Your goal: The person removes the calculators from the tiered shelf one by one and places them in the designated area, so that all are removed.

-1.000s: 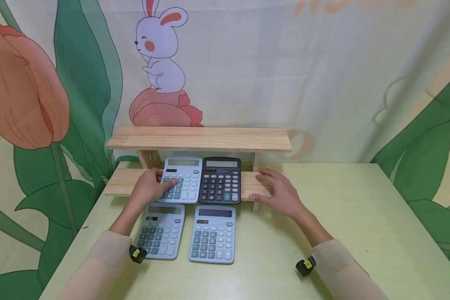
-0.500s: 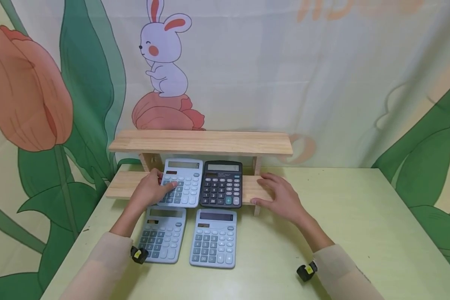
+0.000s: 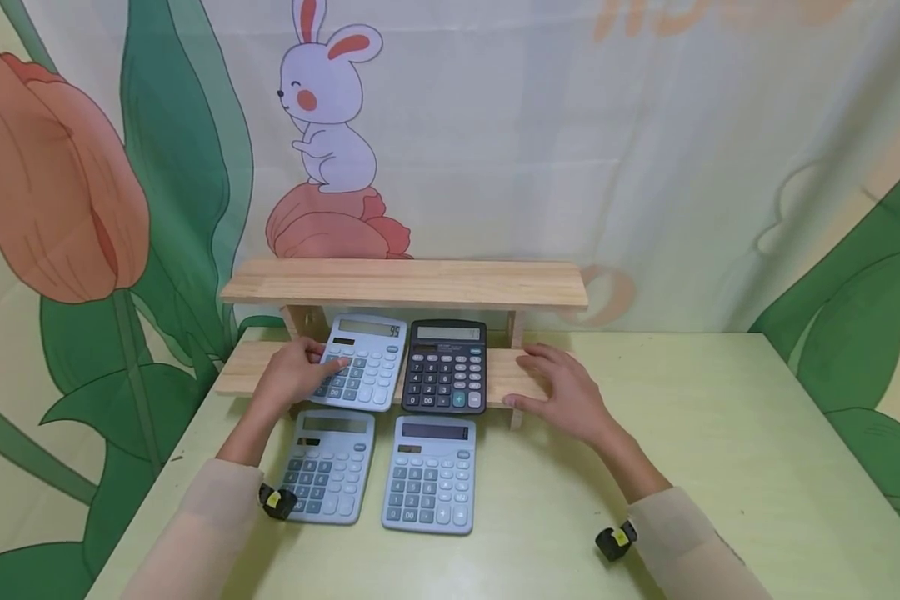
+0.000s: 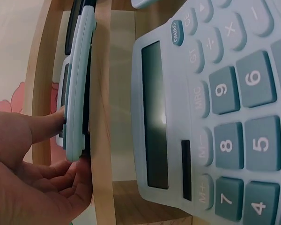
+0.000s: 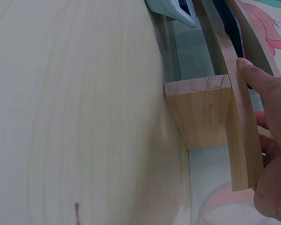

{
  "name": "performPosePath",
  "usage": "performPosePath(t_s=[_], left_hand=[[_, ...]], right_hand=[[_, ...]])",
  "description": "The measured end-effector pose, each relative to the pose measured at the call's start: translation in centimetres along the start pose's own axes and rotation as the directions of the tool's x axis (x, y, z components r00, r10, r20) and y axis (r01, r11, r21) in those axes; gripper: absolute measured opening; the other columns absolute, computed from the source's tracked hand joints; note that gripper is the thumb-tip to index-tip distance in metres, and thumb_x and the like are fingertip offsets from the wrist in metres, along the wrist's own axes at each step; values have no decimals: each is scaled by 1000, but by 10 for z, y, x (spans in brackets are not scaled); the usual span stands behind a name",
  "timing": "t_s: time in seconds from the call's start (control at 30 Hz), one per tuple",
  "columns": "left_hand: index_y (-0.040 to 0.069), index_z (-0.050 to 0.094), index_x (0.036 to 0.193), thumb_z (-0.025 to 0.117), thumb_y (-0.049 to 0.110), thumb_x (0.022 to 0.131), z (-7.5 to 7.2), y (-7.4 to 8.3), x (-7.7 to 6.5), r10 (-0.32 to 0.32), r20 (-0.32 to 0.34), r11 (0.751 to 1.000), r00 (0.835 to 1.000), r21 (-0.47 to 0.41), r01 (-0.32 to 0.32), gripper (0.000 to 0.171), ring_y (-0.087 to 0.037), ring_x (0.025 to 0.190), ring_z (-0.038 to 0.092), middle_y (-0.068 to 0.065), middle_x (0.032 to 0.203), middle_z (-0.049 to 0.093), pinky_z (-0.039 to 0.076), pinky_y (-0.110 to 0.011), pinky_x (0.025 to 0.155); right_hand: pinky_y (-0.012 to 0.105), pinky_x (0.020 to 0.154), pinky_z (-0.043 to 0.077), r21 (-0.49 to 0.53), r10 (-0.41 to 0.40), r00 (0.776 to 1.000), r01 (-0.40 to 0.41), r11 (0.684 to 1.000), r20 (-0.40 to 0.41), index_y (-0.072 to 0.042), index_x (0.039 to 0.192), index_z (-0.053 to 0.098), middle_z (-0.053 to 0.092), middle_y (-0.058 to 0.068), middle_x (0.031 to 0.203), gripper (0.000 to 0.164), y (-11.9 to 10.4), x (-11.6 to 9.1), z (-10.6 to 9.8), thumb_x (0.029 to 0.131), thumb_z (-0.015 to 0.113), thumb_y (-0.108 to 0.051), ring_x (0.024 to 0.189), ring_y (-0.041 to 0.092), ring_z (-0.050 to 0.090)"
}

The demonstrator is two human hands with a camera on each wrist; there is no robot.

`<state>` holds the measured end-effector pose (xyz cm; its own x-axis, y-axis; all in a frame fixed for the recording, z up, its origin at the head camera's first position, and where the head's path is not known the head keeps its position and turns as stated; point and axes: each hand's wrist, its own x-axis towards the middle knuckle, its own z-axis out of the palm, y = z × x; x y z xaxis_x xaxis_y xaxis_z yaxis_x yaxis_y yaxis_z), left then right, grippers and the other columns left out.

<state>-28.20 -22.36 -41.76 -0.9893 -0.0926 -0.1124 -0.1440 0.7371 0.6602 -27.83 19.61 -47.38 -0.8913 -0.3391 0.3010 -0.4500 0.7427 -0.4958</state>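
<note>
My left hand point(image 3: 292, 371) grips the left edge of a light-blue calculator point(image 3: 371, 358), thumb over its keys and fingers behind it. This calculator leans back on the lower board of a two-tier wooden shelf point(image 3: 247, 367), its display showing digits. Just to its right stands a black calculator point(image 3: 447, 367), with a narrow gap between them. The left wrist view shows the held calculator point(image 4: 77, 93) edge-on between thumb and curled fingers. My right hand point(image 3: 566, 392) holds the right end of the lower board, thumb at its front edge and fingers toward the back.
Two more light-blue calculators, a left one point(image 3: 326, 467) and a right one point(image 3: 429, 475), lie on the pale table point(image 3: 690, 433) before the shelf. The upper board point(image 3: 405, 283) overhangs the standing calculators. A printed curtain point(image 3: 495, 125) hangs behind.
The held calculator has shifted slightly left and tilted, opening a gap beside the black one. Its display digits have changed. My right hand stays at the board's end.
</note>
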Motion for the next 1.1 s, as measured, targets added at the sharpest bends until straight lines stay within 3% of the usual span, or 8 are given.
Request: performPosePath(t_s=[0.33, 0.47, 0.6, 0.7, 0.87, 1.1], left_hand=[[-7, 58, 144, 68, 37, 105, -2, -5, 3, 18, 11, 999, 1000, -46, -17, 59, -32, 102, 61, -24, 125, 64, 52, -38, 83], [-5, 57, 146, 66, 37, 106, -5, -12, 4, -5, 21, 989, 1000, -145, 8, 59, -32, 109, 60, -23, 130, 64, 51, -39, 89], [-3, 52, 151, 65, 38, 106, -9, -21, 5, -40, 59, 963, 997, -264, 54, 62, -32, 116, 58, -20, 135, 62, 49, -39, 96], [-1, 49, 154, 66, 40, 106, -13, -26, 3, -40, 79, 950, 996, -305, 63, 66, -30, 117, 60, -20, 137, 62, 51, -35, 96], [-2, 48, 155, 67, 42, 105, -29, -30, -10, -6, 64, 950, 998, -311, 25, 69, -26, 112, 63, -21, 139, 63, 54, -24, 88], [-4, 52, 152, 66, 48, 104, -59, -38, -35, 36, -5, 978, 999, -205, -36, 72, -26, 109, 62, -23, 135, 63, 50, -21, 81]], right_hand=[[63, 120, 33, -3, 9, 1000, -8, 1000, 9, -6, 143, 65, 50, 15, 160, 74, 0, -2, -3, 88, 84, -52, 149, 40, 41], [62, 120, 33, -2, 10, 1000, -10, 1000, 8, -6, 143, 66, 51, 14, 160, 74, 0, -1, -3, 88, 84, -52, 149, 39, 41], [62, 120, 34, 2, 3, 1000, -3, 1000, 0, -6, 142, 66, 52, 13, 159, 75, 1, -1, -1, 87, 85, -53, 149, 38, 42], [61, 120, 34, 1, 3, 1000, -3, 1000, -2, -6, 142, 67, 52, 13, 158, 75, 1, 0, -1, 87, 85, -53, 149, 38, 43], [60, 120, 34, 4, 5, 1000, -5, 1000, 1, -6, 142, 67, 52, 12, 158, 74, 0, 0, 0, 87, 84, -53, 149, 38, 42], [61, 120, 34, -2, 12, 1000, -12, 1000, 4, -7, 142, 67, 52, 12, 159, 74, 1, 0, 0, 88, 84, -54, 149, 37, 42]])
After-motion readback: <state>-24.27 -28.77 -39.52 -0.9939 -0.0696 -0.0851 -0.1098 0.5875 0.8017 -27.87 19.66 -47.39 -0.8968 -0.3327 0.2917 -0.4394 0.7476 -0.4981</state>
